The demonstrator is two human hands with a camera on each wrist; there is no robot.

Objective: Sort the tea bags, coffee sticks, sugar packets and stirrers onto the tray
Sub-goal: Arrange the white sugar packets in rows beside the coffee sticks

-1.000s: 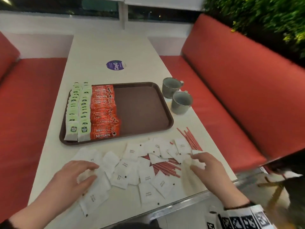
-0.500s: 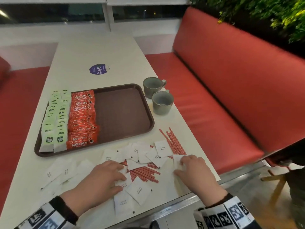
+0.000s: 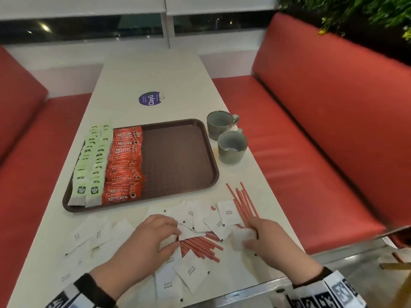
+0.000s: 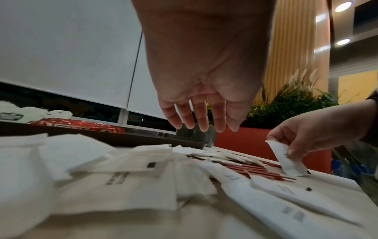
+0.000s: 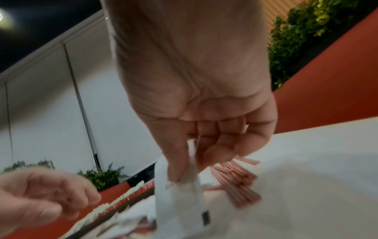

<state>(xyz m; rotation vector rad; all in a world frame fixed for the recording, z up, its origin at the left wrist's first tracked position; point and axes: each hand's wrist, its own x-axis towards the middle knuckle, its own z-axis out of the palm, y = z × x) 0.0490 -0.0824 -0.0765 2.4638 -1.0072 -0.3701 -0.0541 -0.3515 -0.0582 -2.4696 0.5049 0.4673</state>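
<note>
From the head camera, the right hand (image 3: 264, 237) is pinching a white sugar packet (image 3: 241, 237) at the near right of the table (image 3: 155, 70), with the loose red stirrers (image 3: 243, 202) lying just beyond its fingers, their long axis running away toward the cups. The left hand (image 3: 149, 241) is hovering with fingers loosely spread over the scattered sugar packets (image 3: 191, 274), nearer to that pile than the right. The tray (image 3: 178, 161) is lying ahead and to the left, its right half bare beside the rows of green tea bags (image 3: 93, 161) and orange Nescafe coffee sticks (image 3: 125, 165).

From the left wrist, the fingers (image 4: 196, 116) are hanging straight and apart above flat white packets (image 4: 126, 169), holding nothing.

From the right wrist, thumb and fingers (image 5: 212, 150) are gripping the top edge of a packet (image 5: 180, 202) that is hanging upright, possibly more than one; blur is hiding the count. The next carry likely goes forward-left to the tray.
</note>
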